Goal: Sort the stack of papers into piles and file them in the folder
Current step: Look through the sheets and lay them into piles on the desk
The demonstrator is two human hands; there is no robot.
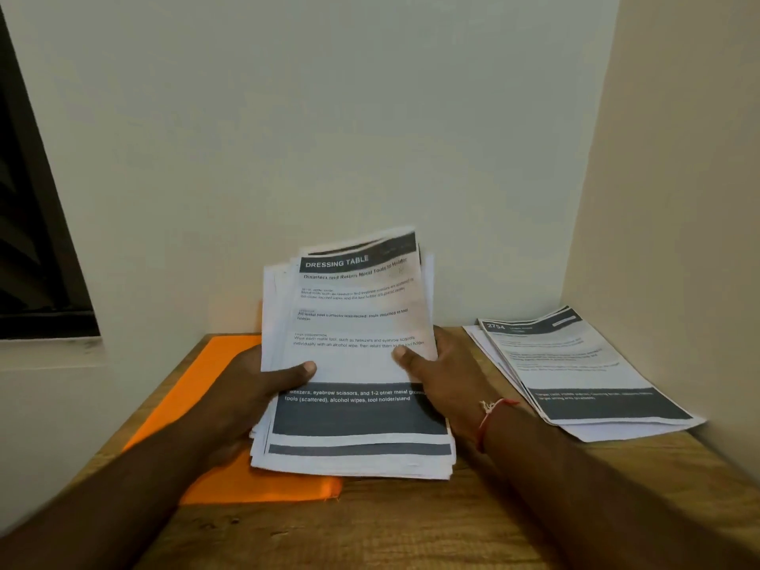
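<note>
1. Forearms come in from the bottom corners, both cut off by the frame edge, above the wooden table (370,528)
2. The fingers of my left hand (263,388) and my right hand (446,376) are hidden behind the stack of papers (357,417); only the thumbs show in front
3. My left arm and the stack cover much of the orange folder (214,364), which lies flat on the left; I cannot tell whether it is open
4. On the top sheet the heading "DRESSING TABLE" reads clearly, the small print is blurred, and the far edges are smeared
5. A dark window (37,240) is cut off at the left
6. The stack sits mid-table with its long axis running away from me and its headings at the far end; that end tilts up toward the wall, and the near end is down on the table and the folder's edge
7. A smaller pile (575,364) lies flat by the right wall, apart from the stack, heading end far and angled left
8. My hands are apart, each gripping one long edge of the stack with its thumb pressed on the top sheet; a red thread (491,417) circles my right wrist
</note>
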